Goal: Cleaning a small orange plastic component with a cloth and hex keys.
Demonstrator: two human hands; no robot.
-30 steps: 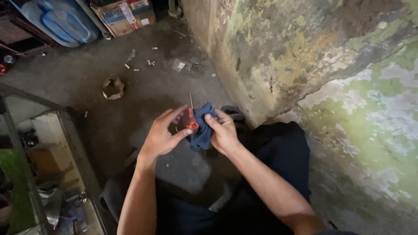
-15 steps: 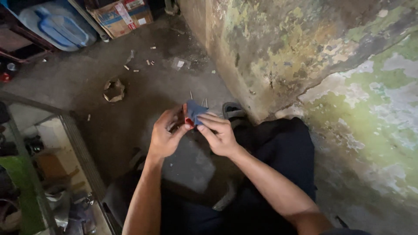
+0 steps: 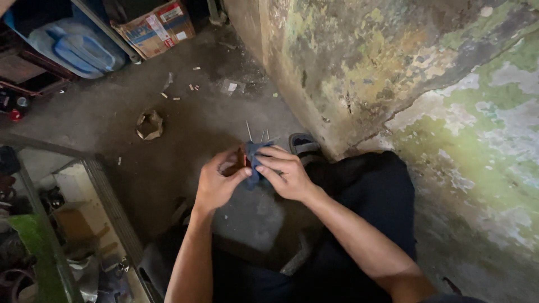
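Both my hands meet over my lap: my left hand (image 3: 216, 182) pinches a small red-handled tool (image 3: 241, 160) while my right hand (image 3: 286, 174) grips the blue cloth (image 3: 254, 168) around it, seemingly mid-wipe above the concrete floor (image 3: 185, 129).

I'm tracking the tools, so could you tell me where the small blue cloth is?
In the head view, centre frame: the small blue cloth is pinched between left hand and right hand.
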